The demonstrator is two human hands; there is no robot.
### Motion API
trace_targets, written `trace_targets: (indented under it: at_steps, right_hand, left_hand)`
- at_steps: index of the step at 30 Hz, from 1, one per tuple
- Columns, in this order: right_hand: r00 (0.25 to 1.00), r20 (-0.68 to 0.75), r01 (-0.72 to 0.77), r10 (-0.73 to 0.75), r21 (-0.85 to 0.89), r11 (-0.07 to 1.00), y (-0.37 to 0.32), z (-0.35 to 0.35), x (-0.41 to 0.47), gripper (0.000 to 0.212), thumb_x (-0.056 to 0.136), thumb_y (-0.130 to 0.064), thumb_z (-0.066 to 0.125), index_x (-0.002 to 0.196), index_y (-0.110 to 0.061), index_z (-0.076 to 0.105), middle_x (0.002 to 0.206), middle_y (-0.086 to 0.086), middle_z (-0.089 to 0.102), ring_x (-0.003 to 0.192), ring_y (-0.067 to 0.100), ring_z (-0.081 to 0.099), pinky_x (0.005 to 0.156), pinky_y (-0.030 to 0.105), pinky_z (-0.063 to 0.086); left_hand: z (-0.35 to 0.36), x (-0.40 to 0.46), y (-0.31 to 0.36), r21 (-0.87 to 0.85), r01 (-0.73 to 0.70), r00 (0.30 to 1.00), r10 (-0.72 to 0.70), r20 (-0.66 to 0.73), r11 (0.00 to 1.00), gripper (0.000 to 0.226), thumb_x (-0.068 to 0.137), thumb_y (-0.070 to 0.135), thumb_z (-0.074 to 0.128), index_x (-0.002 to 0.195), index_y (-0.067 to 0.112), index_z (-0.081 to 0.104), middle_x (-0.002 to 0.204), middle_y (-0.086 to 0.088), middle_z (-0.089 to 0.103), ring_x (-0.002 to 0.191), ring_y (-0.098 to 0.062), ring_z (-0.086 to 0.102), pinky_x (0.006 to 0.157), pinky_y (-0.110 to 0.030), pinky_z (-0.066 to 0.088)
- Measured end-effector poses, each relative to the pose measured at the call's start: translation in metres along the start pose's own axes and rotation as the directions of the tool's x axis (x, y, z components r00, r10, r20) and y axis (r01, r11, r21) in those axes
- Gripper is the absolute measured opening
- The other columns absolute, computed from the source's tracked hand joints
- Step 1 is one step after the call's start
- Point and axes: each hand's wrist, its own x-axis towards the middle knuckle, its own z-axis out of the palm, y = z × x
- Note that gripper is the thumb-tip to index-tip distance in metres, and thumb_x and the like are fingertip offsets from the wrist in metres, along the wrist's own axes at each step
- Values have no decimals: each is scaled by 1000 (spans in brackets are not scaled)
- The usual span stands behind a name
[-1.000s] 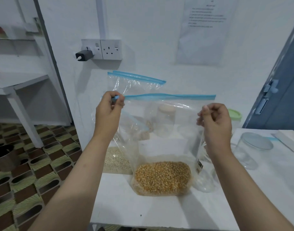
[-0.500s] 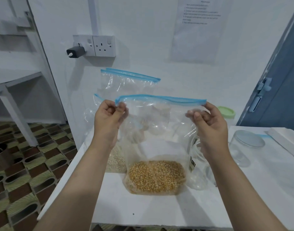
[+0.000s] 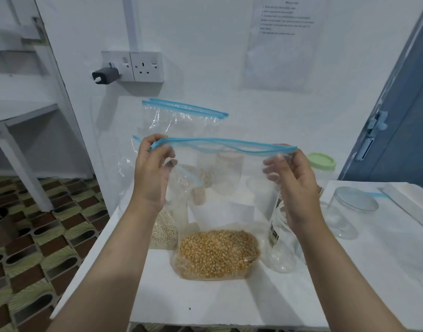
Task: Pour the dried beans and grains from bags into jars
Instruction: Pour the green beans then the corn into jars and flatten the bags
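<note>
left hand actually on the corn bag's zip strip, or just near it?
Touching. The head view shows the left hand pinching the left end of the blue zip strip of the corn bag, fingers curled round it.

The corn bag (image 3: pixel 220 212) stands near the table's (image 3: pixel 205 303) front edge. A grain bag (image 3: pixel 163 231) stands behind it to the left, another bag (image 3: pixel 181 121) behind against the wall. Jars (image 3: pixel 349 216) stand rightward; a lidded one (image 3: pixel 322 164) near the back edge.

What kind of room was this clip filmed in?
Probably a plain utility or storage room set up as a workstation, not a fitted kitchen: a white table against a bare wall with a double socket, a taped-up instruction sheet, white shelving and patterned floor tiles.
</note>
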Motion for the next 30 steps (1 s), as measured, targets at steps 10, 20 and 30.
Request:
trace_targets:
  at_steps: [10, 20, 30]
  right_hand:
    - [992, -125, -5, 2, -29, 1000, -4, 1, -6, 10, 99, -16, 58, 90, -17, 61, 74, -11, 66, 75, 5, 60, 83, 24, 49]
    - [992, -103, -76, 70, -49, 996, -4, 3, -13, 24, 92, 2, 54, 98, -21, 54, 76, -12, 57, 69, 3, 49, 68, 17, 40]
    - [973, -199, -140, 117, -105, 985, -17, 8, -8, 15, 78, -28, 65, 70, -23, 55, 65, -7, 52, 66, 12, 44, 57, 25, 33]
  left_hand:
    - [-2, -9, 1, 265, -149, 983, 171, -63, 953, 13, 94, 21, 65, 98, 25, 53, 95, -3, 62, 75, -5, 64, 85, -26, 51]
    - [2, -13, -2, 333, -188, 979, 205, -18, 924, 42, 92, -11, 42, 93, 28, 27, 100, 3, 49, 87, 2, 51, 85, -20, 42]
    - [7, -15, -5, 425, -143, 972, 207, -109, 894, 38, 85, -7, 52, 86, 27, 35, 89, 9, 47, 78, 4, 49, 77, -11, 39]
